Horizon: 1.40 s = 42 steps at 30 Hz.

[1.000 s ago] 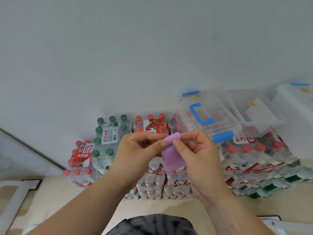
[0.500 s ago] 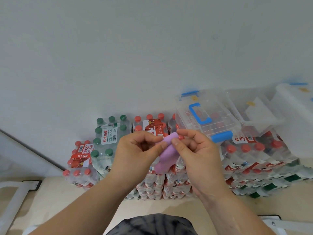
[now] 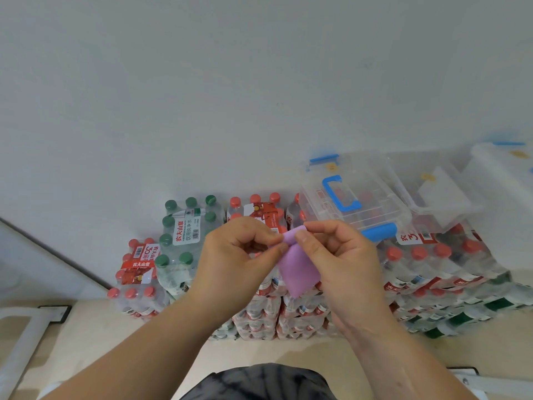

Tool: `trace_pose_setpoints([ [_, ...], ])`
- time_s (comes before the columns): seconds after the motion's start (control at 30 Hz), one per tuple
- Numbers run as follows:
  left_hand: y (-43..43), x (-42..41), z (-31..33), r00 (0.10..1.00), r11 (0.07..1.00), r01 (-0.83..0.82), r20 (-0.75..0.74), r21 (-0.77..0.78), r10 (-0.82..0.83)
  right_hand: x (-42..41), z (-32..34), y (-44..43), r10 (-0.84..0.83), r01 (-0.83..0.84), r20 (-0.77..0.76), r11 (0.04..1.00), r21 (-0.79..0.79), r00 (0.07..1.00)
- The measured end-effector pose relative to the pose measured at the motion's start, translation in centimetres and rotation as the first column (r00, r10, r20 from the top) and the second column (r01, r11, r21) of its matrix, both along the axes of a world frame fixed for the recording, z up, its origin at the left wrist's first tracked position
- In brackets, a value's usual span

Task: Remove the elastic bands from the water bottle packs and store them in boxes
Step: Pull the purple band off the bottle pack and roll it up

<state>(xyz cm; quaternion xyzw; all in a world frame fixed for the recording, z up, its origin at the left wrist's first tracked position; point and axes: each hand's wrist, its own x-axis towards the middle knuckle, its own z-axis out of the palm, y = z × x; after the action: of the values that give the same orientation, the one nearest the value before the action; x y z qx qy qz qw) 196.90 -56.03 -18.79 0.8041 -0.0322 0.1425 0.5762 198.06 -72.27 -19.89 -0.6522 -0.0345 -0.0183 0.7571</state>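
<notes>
A wide purple elastic band (image 3: 298, 268) hangs folded between my two hands above the stacked water bottle packs (image 3: 259, 307). My left hand (image 3: 230, 264) pinches its upper left edge between thumb and forefinger. My right hand (image 3: 343, 261) pinches its top fold with thumb and forefinger. A clear plastic box with a blue handle and blue latches (image 3: 352, 200) lies closed on the packs just behind my right hand.
Green-capped packs (image 3: 184, 232) and red-capped packs (image 3: 138, 269) stand at the left against a pale wall. More clear boxes (image 3: 441, 194) sit on red-capped packs (image 3: 432, 264) at the right. White frame parts (image 3: 20, 327) lie on the beige floor at the left.
The band, rolled narrow half a second ago, now hangs wider and flatter. Both hands stay together at about the same place, still pinching its top.
</notes>
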Motion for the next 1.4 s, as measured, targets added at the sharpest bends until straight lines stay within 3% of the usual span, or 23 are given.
trace_pose_setpoints([
  [0.2,0.2,-0.2,0.5,0.990,0.980,0.098,-0.087,-0.174,-0.115,0.5,-0.2,-0.4,-0.006,0.006,0.022,0.999,-0.038,1.000],
  [0.33,-0.4,-0.2,1.2,0.967,0.913,0.061,-0.202,-0.404,-0.154,0.7,0.2,-0.8,0.038,-0.037,0.031,0.999,-0.024,0.999],
  [0.4,-0.5,0.0,1.3,0.944,0.891,0.084,-0.251,-0.447,-0.215,0.7,0.3,-0.8,0.062,-0.061,0.027,0.997,-0.035,0.998],
  [0.63,-0.2,0.0,1.3,0.969,0.956,0.067,-0.212,-0.285,-0.131,0.2,0.3,-0.5,0.054,-0.053,0.047,0.998,-0.039,0.997],
  [0.77,-0.3,-0.1,1.2,0.965,0.952,0.063,-0.223,-0.299,-0.134,0.2,0.1,-0.5,0.015,-0.013,0.047,0.999,-0.043,0.999],
  [0.93,-0.4,0.0,1.4,0.923,0.894,0.098,-0.296,-0.436,-0.246,0.3,0.3,-0.9,0.010,-0.009,0.042,1.000,-0.022,0.999],
  [1.4,-0.3,0.3,1.1,0.959,0.949,0.080,-0.236,-0.304,-0.156,0.7,0.2,-0.9,0.031,-0.033,-0.047,0.998,-0.046,0.998],
])
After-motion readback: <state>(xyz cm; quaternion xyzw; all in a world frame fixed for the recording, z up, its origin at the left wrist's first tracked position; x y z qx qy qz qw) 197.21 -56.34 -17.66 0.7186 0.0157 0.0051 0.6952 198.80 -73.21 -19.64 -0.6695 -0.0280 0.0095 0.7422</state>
